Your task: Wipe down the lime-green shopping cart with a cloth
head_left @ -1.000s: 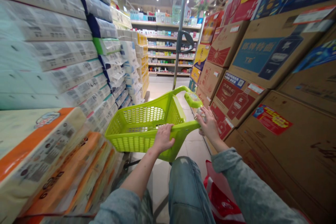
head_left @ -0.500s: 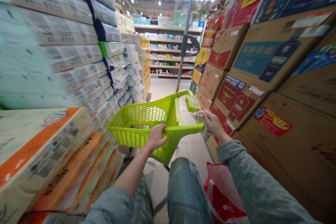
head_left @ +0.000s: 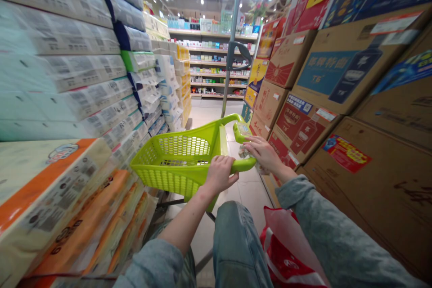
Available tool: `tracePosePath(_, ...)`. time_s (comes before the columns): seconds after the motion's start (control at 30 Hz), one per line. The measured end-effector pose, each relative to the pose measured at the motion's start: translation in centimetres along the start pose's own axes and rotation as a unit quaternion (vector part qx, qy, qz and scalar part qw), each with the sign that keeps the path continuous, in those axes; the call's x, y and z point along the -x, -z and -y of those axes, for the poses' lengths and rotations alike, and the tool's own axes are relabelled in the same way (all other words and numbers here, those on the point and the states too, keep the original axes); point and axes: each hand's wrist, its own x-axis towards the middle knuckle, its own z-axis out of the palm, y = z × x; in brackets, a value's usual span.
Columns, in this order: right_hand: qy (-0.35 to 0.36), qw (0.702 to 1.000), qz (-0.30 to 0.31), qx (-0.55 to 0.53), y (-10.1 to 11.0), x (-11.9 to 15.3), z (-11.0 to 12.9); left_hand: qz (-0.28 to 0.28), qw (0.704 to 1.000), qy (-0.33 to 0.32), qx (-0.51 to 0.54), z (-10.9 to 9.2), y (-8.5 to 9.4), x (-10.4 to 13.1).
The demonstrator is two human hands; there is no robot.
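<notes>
A lime-green plastic shopping cart [head_left: 178, 180] stands in front of my knees, turned so that its basket points left. My left hand [head_left: 220, 174] is wrapped over the cart's near side rail, close to where the handle begins. My right hand [head_left: 263, 154] lies at the handle bar on the right, with a crumpled pale patterned cloth [head_left: 243, 152] under its fingers against the bar. Part of the cloth is hidden by that hand. Just beyond the fingertips is the handle's thick middle piece [head_left: 241, 130] with a label on it.
Stacked tissue packs [head_left: 77, 72] wall the left side; orange-banded packs [head_left: 50, 180] rise close by. Cardboard cartons [head_left: 337, 67] line the right. A red and white bag [head_left: 286, 252] is by my right leg. Ahead stand a grey pole [head_left: 229, 72] and stocked shelves [head_left: 216, 85].
My left hand has slid right along the cart's rail toward the handle. My right hand and the cloth have shifted slightly left along the bar. The view has turned a little.
</notes>
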Motion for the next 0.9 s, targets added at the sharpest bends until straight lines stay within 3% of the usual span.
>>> tracePosePath(0.17,-0.097,0.967,-0.159,0.173,1.0,-1.8,0.1,-0.007,1.0,0.023,-0.013,0.2,-0.3,0.0)
tracePosePath(0.23,-0.103,0.967,-0.134,0.19,0.5,-2.4,-0.2,-0.011,1.0,0.025,-0.014,0.1,-0.3,0.0)
tracePosePath(0.33,-0.093,0.981,-0.031,0.166,-0.8,-2.9,-1.0,-0.012,0.999,0.027,-0.016,-0.1,-0.3,0.1)
tracePosePath(0.4,-0.094,0.984,0.007,0.151,-1.6,-3.0,-1.6,-0.012,0.999,0.03,-0.018,-0.2,-0.3,0.1)
tracePosePath(0.6,-0.073,0.984,0.031,0.162,-1.8,-3.9,-2.0,-0.01,0.999,0.038,-0.017,-0.2,-0.3,0.2)
tracePosePath(0.9,-0.076,0.985,0.063,0.139,-3.6,-8.3,-2.9,-0.006,0.999,0.047,-0.002,-0.3,0.0,0.5)
